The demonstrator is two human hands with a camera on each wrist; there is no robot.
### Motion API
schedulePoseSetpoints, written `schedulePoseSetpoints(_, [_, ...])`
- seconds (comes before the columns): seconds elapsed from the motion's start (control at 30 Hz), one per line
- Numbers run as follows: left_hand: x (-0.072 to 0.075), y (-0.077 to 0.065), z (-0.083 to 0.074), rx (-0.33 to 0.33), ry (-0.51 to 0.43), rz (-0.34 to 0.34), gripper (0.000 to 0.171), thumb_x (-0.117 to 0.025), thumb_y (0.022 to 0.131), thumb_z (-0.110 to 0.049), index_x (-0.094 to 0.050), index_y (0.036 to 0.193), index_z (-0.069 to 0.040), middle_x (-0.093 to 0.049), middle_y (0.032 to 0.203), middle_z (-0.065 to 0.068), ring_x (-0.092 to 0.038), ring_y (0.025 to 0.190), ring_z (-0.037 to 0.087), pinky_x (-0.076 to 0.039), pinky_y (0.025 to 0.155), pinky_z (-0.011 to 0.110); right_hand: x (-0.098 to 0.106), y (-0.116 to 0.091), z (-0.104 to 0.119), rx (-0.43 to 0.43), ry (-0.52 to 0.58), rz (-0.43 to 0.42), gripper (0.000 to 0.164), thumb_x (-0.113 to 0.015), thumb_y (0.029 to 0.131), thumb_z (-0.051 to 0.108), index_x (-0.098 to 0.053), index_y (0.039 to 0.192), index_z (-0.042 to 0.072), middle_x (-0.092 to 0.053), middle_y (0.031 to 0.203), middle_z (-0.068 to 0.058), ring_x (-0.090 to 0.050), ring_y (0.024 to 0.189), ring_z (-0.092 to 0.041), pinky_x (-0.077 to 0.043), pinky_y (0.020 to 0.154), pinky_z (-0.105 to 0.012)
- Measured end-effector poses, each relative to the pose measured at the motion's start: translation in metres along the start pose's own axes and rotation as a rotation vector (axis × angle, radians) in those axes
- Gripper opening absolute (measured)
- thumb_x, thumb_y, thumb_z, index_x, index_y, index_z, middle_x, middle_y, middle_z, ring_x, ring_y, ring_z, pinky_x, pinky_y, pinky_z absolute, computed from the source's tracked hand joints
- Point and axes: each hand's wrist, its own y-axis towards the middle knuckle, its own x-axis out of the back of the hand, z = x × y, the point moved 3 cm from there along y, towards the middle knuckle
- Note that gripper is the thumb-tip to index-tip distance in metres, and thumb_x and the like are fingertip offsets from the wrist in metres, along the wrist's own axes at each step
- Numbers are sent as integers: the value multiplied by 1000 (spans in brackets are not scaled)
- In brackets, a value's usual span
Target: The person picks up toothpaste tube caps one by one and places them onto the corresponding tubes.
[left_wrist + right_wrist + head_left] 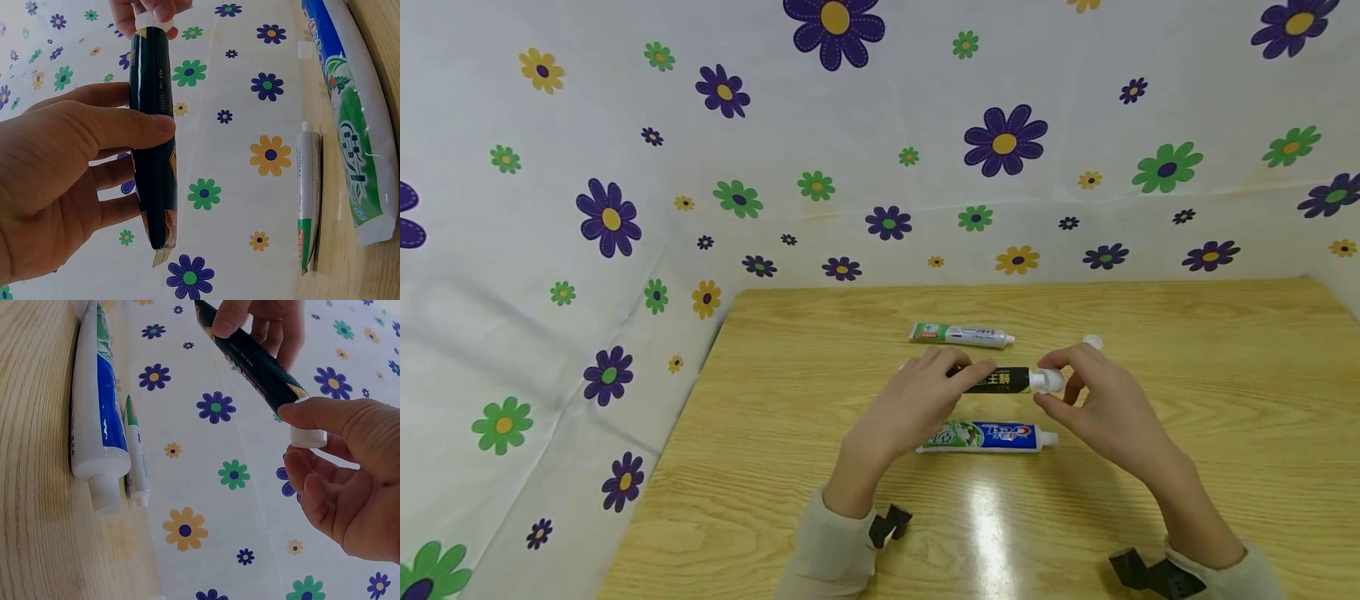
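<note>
A black toothpaste tube [1009,380] with gold lettering is held level above the table, between two other tubes as the head view shows it. My left hand [917,400] grips its body, thumb on one side and fingers on the other, as the left wrist view shows. At the tube's right end is a white cap [309,437], pinched between the thumb and fingers of my right hand [1108,408]. Nearer to me lies a blue and green Crest toothpaste tube [1000,436], partly behind my left hand. Farther back rests a smaller white and green toothpaste tube [962,335].
A small white round piece [1093,342] lies on the table just beyond my right hand. The wooden table [760,433] meets a flower-printed white sheet [850,108] at its back and left side. Black straps [891,525] are at both wrists.
</note>
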Motion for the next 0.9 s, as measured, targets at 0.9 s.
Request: schedulePoseSetpoints(0.9, [1, 1, -5, -19, 83, -15, 51, -63, 96, -4, -53, 143, -22, -65, 123, -1, -59, 113, 19, -53, 90, 35, -5, 1, 2, 196, -198, -141, 42, -87, 65, -6, -68, 102, 3, -60, 97, -10, -57, 65, -17, -46, 47, -24])
